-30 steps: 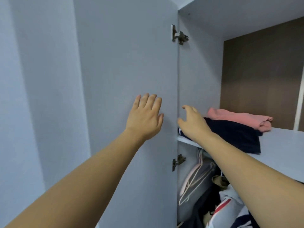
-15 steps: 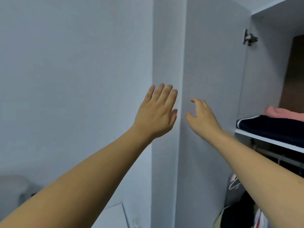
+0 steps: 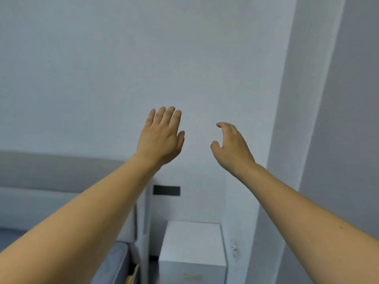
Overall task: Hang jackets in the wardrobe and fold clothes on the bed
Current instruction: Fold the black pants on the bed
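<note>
Both my arms reach forward in mid-air in front of a pale wall. My left hand has its fingers straight and together and holds nothing. My right hand is loosely curved, empty, thumb apart from the fingers. The grey wardrobe door fills the right edge, away from both hands. The bed with a grey padded headboard lies at the lower left. No jackets or clothes are in view, and the wardrobe's inside is out of frame.
A white bedside cabinet stands below my hands, between the bed and the wall corner. A dark wall switch plate sits above it. A white wall socket is low on the side wall.
The view has swung left, away from the open wardrobe and its shelf of folded clothes, toward the wall, bed and bedside cabinet. Both hands came off the wardrobe door and stay empty.
</note>
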